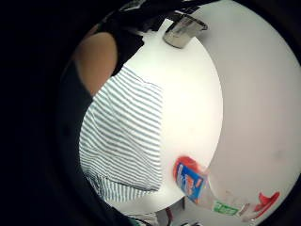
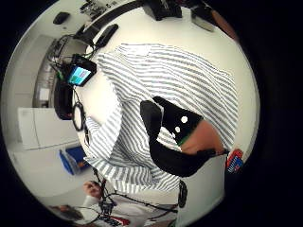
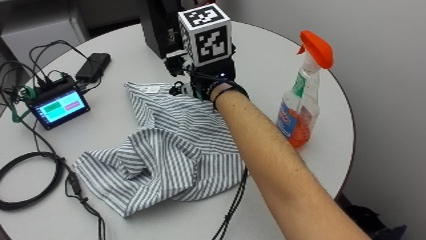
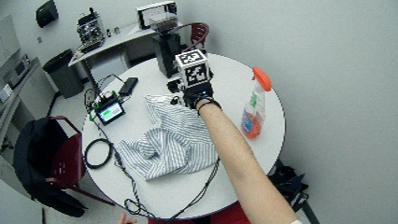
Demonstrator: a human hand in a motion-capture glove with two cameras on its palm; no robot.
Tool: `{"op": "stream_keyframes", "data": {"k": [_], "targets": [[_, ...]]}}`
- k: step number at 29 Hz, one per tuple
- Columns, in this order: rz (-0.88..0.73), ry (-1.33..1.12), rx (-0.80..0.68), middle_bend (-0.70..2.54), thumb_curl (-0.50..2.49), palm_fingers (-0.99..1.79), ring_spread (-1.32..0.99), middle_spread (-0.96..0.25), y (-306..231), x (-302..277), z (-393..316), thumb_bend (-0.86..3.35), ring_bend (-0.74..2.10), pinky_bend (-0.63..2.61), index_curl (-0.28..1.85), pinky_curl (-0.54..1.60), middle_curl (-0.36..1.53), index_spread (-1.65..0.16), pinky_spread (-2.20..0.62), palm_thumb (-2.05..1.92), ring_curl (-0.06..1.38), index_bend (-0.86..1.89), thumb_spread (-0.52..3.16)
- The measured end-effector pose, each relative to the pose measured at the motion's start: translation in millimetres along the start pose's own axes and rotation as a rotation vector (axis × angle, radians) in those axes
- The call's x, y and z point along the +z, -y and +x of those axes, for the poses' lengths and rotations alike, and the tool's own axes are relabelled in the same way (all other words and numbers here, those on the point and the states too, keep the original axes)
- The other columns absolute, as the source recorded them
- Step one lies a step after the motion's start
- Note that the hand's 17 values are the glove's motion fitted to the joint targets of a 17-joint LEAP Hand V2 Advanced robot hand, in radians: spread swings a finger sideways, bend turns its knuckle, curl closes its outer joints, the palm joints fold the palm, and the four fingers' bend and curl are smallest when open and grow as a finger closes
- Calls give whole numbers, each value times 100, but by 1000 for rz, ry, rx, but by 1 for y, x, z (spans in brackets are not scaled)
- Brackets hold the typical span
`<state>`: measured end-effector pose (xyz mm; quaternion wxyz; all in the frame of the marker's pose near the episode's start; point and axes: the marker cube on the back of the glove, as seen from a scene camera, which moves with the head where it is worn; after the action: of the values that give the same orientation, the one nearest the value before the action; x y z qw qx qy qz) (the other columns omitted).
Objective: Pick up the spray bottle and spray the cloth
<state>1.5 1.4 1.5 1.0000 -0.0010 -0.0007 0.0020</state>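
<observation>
A clear spray bottle (image 3: 299,105) with an orange trigger head and orange liquid stands upright near the round table's right edge. A grey-and-white striped cloth (image 3: 173,150) lies crumpled in the middle of the table. My gloved right hand (image 3: 206,82) hovers over the cloth's far edge, palm down, well left of the bottle and apart from it. In the thumb side palm view the thumb (image 2: 170,137) stretches out over the cloth (image 2: 180,80) and holds nothing. The little finger side palm view shows the cloth (image 1: 122,136) with the bottle (image 1: 197,186) beside it.
A small device with a lit screen (image 3: 60,105) sits at the table's left, with cables and a coiled black cord (image 3: 26,180) near it. A black box (image 3: 160,25) stands behind the hand. The white table (image 3: 266,55) ends just behind the bottle.
</observation>
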Motion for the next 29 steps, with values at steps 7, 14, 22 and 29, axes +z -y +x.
{"op": "stream_keyframes", "data": {"k": [7, 14, 22, 29], "targets": [[-12, 0, 7, 28, 10, 51, 8, -2, -6, 10, 6, 21, 27, 48, 14, 16, 15, -29, 19, 42, 13, 16, 72], [-28, -2, 15, 27, 12, 49, 9, -2, -9, 18, 11, 17, 27, 50, 18, 19, 20, -34, 23, 45, 17, 15, 92], [-36, 6, 19, 26, 15, 48, 10, -2, -13, 23, 13, 12, 27, 50, 21, 21, 24, -36, 25, 47, 20, 15, 102], [-46, -10, 15, 25, 17, 47, 11, -2, -17, 27, 9, 8, 26, 50, 23, 22, 27, -36, 26, 49, 22, 15, 106]]}}
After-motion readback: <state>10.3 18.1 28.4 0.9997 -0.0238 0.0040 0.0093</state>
